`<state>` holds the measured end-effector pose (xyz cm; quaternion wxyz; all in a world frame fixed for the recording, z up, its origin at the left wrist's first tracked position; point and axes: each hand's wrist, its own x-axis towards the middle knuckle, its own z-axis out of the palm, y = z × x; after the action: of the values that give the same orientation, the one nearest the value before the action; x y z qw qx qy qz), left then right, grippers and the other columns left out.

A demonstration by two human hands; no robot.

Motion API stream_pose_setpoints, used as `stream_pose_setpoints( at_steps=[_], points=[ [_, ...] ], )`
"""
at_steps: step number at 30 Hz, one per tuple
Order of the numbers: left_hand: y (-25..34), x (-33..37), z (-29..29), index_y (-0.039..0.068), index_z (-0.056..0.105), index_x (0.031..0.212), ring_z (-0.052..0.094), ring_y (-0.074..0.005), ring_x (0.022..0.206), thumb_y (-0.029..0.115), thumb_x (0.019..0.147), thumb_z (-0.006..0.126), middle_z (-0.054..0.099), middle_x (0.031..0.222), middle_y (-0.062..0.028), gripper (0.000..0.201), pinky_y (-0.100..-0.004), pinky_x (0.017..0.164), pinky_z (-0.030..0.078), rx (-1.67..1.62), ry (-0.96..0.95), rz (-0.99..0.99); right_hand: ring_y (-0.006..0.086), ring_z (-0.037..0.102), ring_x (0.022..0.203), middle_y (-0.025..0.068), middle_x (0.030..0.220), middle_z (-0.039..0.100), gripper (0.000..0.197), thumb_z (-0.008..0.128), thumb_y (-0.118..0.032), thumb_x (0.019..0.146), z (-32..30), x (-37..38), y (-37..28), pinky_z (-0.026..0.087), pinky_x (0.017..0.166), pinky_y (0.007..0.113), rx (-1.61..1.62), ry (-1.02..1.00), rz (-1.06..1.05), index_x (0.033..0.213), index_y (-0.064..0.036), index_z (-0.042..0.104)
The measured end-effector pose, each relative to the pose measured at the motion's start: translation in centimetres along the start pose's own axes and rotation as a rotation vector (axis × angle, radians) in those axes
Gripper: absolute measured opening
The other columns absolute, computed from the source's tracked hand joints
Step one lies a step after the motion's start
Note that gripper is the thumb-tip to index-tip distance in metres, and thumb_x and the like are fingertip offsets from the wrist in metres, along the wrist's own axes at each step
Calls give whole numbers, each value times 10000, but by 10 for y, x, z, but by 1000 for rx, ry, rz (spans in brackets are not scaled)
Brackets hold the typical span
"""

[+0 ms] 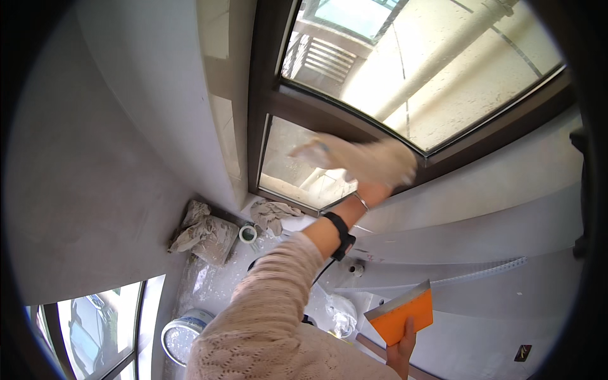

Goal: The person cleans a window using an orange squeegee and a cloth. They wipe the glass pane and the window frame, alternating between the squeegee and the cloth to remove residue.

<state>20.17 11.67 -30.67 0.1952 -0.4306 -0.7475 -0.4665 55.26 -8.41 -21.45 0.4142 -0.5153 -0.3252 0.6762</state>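
Observation:
My left hand [361,161] reaches up in front of the dark window frame, smeared by motion. Something pale beige, a glove or a cloth, covers it, and its fingers cannot be made out. On that wrist are a black band [341,235] and a thin bracelet [360,201]; the sleeve is beige knit. Low on the right, my right hand [403,348] grips a wide putty scraper [405,315] with an orange body and a grey metal edge. The thumb lies on the orange face, and the scraper is apart from the wall.
A dusty sack [212,237] stands in the corner beside a tape-like ring [247,234] and a crumpled cloth [273,214]. A bucket [183,335] is at lower left. A pipe stub [356,269] and plastic bag [342,315] are near the right wall's foot.

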Motion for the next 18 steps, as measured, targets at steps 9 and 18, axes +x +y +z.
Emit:
stream_pose_setpoints(
  at_steps=[9, 18],
  points=[
    [-143, 4, -64, 35, 592, 811, 584, -322, 555, 171, 859, 498, 602, 641, -151, 172, -429, 505, 464, 357, -262, -334, 267, 528, 1155, 122, 1266, 513, 465, 502, -263, 973, -62, 14, 9, 453, 977, 419, 32, -35, 89, 1356, -34, 370],
    [-261, -98, -80, 32, 648, 929, 622, -356, 841, 294, 912, 484, 661, 922, -189, 310, -449, 730, 486, 417, 4, -376, 305, 535, 1145, 147, 1291, 515, 505, 536, -285, 956, -148, 49, 71, 512, 926, 464, 30, 99, 265, 1375, -49, 380]
  ],
)
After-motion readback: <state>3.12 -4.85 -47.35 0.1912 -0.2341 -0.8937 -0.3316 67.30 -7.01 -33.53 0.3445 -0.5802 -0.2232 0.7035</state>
